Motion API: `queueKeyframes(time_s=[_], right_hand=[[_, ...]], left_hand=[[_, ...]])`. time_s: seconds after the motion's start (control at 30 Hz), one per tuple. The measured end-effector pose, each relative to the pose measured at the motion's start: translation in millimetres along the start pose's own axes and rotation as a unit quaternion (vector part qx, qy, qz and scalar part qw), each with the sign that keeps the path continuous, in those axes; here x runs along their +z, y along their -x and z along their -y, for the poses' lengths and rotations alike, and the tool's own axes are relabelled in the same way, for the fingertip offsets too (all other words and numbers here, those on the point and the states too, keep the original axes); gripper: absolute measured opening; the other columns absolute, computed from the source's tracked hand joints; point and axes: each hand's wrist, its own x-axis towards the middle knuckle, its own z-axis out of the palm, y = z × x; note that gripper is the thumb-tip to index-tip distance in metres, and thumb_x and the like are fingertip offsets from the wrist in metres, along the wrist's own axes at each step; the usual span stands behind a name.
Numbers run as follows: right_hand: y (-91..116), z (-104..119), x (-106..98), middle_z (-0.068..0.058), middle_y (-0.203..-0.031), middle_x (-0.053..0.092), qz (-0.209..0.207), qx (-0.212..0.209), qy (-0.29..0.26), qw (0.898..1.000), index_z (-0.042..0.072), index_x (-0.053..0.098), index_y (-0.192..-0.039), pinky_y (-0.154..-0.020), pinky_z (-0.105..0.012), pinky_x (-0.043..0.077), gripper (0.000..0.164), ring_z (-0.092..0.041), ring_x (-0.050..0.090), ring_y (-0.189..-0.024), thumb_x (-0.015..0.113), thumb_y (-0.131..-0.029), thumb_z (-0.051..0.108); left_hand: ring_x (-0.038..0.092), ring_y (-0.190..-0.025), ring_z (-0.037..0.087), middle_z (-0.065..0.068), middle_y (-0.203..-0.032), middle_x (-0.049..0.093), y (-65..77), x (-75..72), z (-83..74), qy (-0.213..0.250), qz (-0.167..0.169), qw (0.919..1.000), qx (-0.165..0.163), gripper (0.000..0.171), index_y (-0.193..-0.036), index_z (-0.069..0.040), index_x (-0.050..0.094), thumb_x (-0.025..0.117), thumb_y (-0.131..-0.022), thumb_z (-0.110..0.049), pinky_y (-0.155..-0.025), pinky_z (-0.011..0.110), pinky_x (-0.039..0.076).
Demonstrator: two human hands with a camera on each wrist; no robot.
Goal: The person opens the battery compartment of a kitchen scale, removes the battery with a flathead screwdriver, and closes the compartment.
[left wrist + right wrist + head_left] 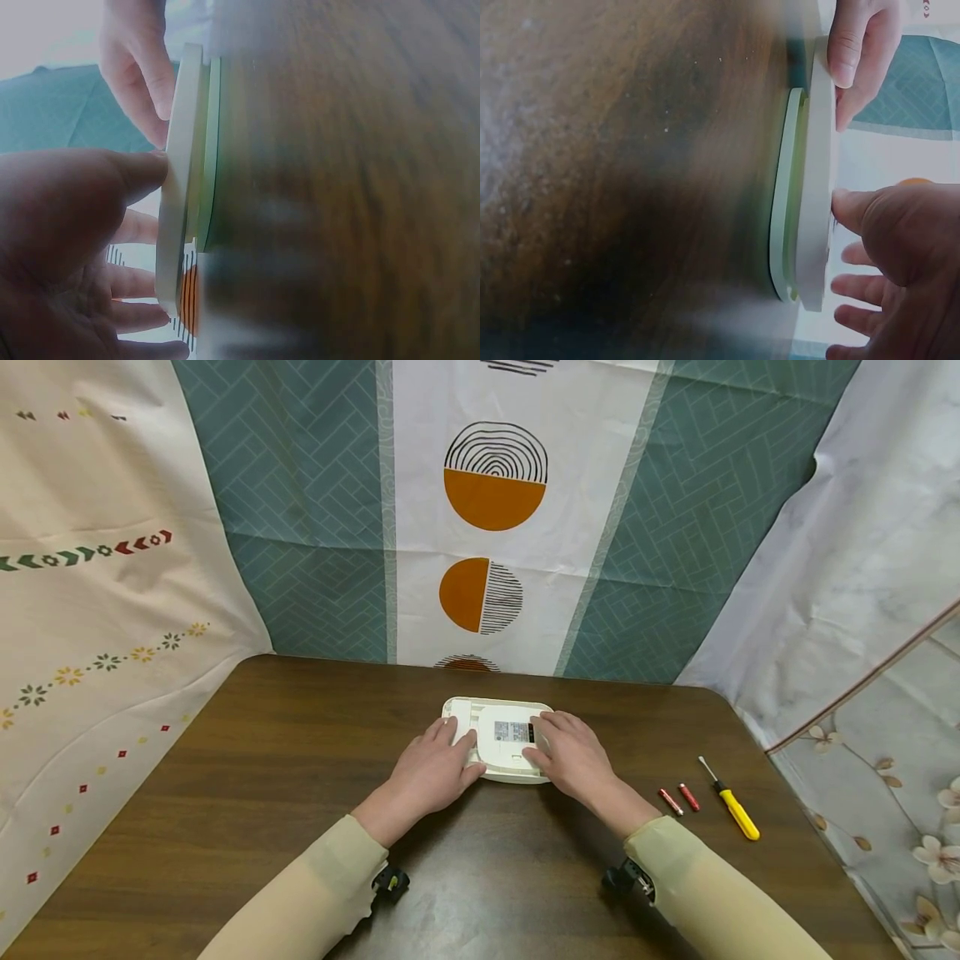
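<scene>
A white flat device [489, 742] with rounded corners lies on the table, its printed label [512, 732] facing up. Seen edge-on in the left wrist view, its white body [177, 195] sits over a thinner pale-green plate [212, 157]. My left hand [437, 766] rests spread fingers on the device's left part, the thumb at its near edge. On the right part lies my right hand [573, 752], fingertips touching the surface beside the label. Neither hand visibly grips it. What lies under the fingers is hidden.
Two small red batteries, a left one [671, 802] and a right one [688, 797], lie right of my right forearm. Beyond them is a screwdriver with a yellow handle [739, 814]. Patterned curtains [322, 527] hang behind and beside the brown wooden table [300, 718].
</scene>
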Motion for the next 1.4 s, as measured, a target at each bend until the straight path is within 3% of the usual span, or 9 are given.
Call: queueKeyframes(time_s=[0.33, 0.57, 0.77, 1.17, 1.4], right_hand=[[7.7, -3.4, 3.8, -0.025, -0.164, 0.051, -0.012, -0.011, 0.011, 1.000, -0.001, 0.052, -0.161, -0.127, -0.059, 0.033, 0.069, -0.046, 0.044, -0.154, 0.072, -0.109, 0.039], [15.6, -5.5, 4.7, -0.027, -0.163, 0.051, -0.025, -0.026, 0.011, 0.999, -0.001, 0.053, -0.160, -0.126, -0.060, 0.035, 0.074, -0.049, 0.046, -0.152, 0.075, -0.106, 0.044], [22.4, -5.8, 3.7, -0.028, -0.168, 0.044, 0.000, -0.018, 0.004, 1.000, 0.000, 0.047, -0.164, -0.126, -0.063, 0.034, 0.081, -0.049, 0.041, -0.156, 0.075, -0.105, 0.048], [32.4, -11.2, 7.2, -0.030, -0.175, 0.029, 0.049, 0.002, -0.019, 0.999, -0.001, 0.032, -0.172, -0.128, -0.063, 0.029, 0.099, -0.049, 0.031, -0.161, 0.075, -0.103, 0.056], [34.9, -14.0, 7.1, -0.033, -0.172, 0.033, 0.057, 0.013, -0.029, 0.998, -0.003, 0.032, -0.171, -0.128, -0.063, 0.029, 0.098, -0.050, 0.032, -0.160, 0.073, -0.105, 0.057]], left_hand=[[0.042, -0.155, 0.051, 0.030, -0.165, 0.046, 1.7, -4.5, -2.5, 0.007, -0.003, 1.0000, -0.001, 0.061, -0.158, -0.007, 0.060, 0.067, -0.111, -0.046, -0.117, 0.063, 0.046], [0.043, -0.155, 0.049, 0.030, -0.165, 0.047, 2.7, -5.8, -4.0, -0.011, -0.004, 0.9999, -0.005, 0.067, -0.158, -0.001, 0.056, 0.065, -0.112, -0.048, -0.118, 0.061, 0.046], [0.043, -0.154, 0.049, 0.029, -0.164, 0.048, 3.5, -4.4, -4.5, -0.024, -0.004, 0.9997, -0.002, 0.068, -0.157, 0.001, 0.057, 0.064, -0.112, -0.050, -0.118, 0.060, 0.046], [0.039, -0.156, 0.052, 0.031, -0.168, 0.042, 6.6, -2.3, -2.9, -0.010, 0.008, 0.9999, -0.004, 0.078, -0.161, -0.002, 0.054, 0.072, -0.106, -0.053, -0.120, 0.063, 0.043], [0.042, -0.154, 0.054, 0.037, -0.168, 0.036, 8.2, -2.7, -1.0, 0.011, 0.014, 0.9998, -0.009, 0.078, -0.164, -0.004, 0.050, 0.076, -0.105, -0.049, -0.122, 0.061, 0.041]])
